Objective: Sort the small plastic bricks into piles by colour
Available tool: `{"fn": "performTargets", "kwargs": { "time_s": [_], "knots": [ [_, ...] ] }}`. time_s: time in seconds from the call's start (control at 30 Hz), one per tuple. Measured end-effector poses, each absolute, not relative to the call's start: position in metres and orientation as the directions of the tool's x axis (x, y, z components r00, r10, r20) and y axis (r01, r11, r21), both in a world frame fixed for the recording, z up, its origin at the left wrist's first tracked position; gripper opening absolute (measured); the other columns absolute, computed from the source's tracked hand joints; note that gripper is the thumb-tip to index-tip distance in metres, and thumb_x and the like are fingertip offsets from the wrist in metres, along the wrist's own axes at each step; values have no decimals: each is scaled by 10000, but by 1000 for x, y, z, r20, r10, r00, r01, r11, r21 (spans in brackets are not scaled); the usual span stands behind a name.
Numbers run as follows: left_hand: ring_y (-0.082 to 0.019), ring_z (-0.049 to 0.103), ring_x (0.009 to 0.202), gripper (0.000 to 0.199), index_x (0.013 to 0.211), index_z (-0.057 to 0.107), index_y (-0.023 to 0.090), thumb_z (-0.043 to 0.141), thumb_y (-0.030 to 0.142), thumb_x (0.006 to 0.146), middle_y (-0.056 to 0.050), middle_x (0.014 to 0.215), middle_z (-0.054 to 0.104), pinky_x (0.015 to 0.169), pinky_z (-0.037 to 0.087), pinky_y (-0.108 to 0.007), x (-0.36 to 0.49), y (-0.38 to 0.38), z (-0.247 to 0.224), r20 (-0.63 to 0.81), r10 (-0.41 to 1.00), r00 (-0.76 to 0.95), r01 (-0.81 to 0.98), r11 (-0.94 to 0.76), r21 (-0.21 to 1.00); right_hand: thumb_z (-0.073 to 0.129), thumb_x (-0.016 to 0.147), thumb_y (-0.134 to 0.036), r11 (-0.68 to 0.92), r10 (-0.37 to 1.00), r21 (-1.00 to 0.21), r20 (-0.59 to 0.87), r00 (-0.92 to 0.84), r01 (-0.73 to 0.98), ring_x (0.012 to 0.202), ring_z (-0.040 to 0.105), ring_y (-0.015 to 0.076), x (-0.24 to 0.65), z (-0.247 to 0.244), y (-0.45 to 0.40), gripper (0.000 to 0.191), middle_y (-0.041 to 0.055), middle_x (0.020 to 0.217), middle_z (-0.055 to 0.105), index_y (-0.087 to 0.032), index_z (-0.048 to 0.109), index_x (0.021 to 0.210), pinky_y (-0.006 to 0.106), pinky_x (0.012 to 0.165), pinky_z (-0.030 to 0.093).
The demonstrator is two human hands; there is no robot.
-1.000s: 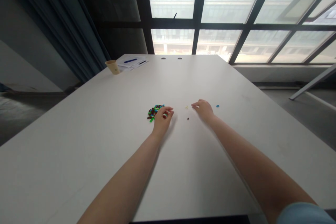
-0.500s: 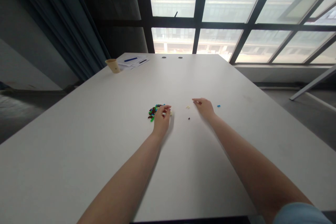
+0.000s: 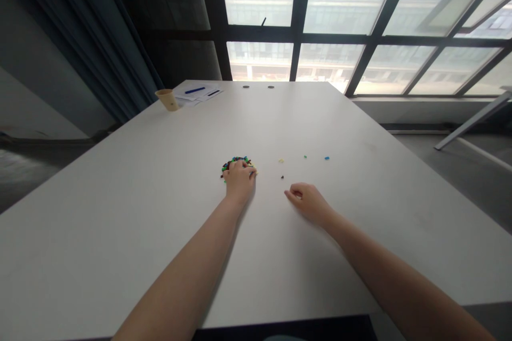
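Red, green and blue plastic bits (image 3: 236,160) lie heaped mid-table, your left hand (image 3: 239,180) cupped over them, seemingly to keep the heap gathered; whether it grips any, you can't tell. Your right hand (image 3: 308,203) rests loosely curled, holding nothing visible, nearest a dark bit (image 3: 282,177). A paper cup (image 3: 168,99) and papers (image 3: 196,94) sit by the far left corner of the table (image 3: 120,256).

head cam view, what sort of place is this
Most likely an office or meeting room: a long white table with papers and a blue pen at the far end, large dark-framed windows facing another building, and a long curtain.
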State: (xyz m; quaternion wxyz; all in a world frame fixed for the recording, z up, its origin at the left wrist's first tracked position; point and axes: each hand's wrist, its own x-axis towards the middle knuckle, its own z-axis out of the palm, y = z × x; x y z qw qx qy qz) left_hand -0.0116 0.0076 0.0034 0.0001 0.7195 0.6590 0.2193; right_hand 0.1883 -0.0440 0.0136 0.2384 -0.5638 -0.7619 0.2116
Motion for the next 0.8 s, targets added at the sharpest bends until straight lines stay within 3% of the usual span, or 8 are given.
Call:
{"fn": "performTargets", "kwargs": {
  "time_s": [0.3,0.43,0.5,0.57,0.6,0.63,0.7,0.8],
  "knots": [
    [-271,425,1004,222,853,690,258,476,228,800,-88,1005,585,774,283,-414,-4,4,6,309,943,128,937,-216,274,457,791,-286,334,942,-610,195,-273,719,530,359,98,189,10,-42,299,-25,532,419,-184,387,518,226,531,248],
    [-260,438,993,189,763,695,224,508,206,782,-81,928,599,820,292,-422,-3,7,5,325,941,93,847,-247,472,453,794,-282,352,935,-616,210,-284,704,527,353,96,192,10,-42,303,-28,529,411,-185,377,517,225,530,250],
    [-222,464,943,136,779,690,211,558,238,760,-69,895,598,817,328,-378,1,7,6,289,954,80,642,-271,717,455,794,-285,350,936,-621,209,-282,701,521,347,95,193,10,-42,306,-30,525,408,-184,384,514,224,524,247],
    [-162,485,814,147,800,678,192,621,303,722,-47,811,581,727,372,-300,9,4,8,154,985,81,232,-169,958,461,792,-286,349,937,-622,208,-281,701,517,342,93,195,10,-42,307,-32,522,407,-183,392,511,223,520,247],
    [-132,477,740,187,809,668,183,651,333,698,-31,759,559,656,372,-259,14,0,11,55,993,109,-21,-53,998,464,791,-285,353,935,-621,211,-285,700,517,342,93,196,9,-41,307,-33,521,407,-181,395,510,223,520,248],
    [-105,457,677,234,821,656,177,680,356,672,-12,710,527,588,352,-224,20,-5,14,-45,987,155,-267,86,960,468,789,-283,360,932,-617,216,-290,699,517,343,92,197,9,-41,307,-34,521,409,-180,397,508,223,520,249],
    [-69,432,630,271,815,634,180,734,343,623,13,683,482,512,307,-176,31,-18,22,-156,936,316,-589,322,741,472,785,-273,378,926,-607,228,-302,699,520,349,92,198,6,-39,301,-34,522,414,-178,407,507,224,522,252],
    [-40,424,620,203,780,625,190,737,288,641,27,686,447,510,327,-144,46,-40,36,-175,860,479,-723,499,477,479,786,-270,389,920,-613,228,-318,688,528,377,95,198,4,-38,289,-29,527,451,-175,451,514,226,532,270]
  ]
}}
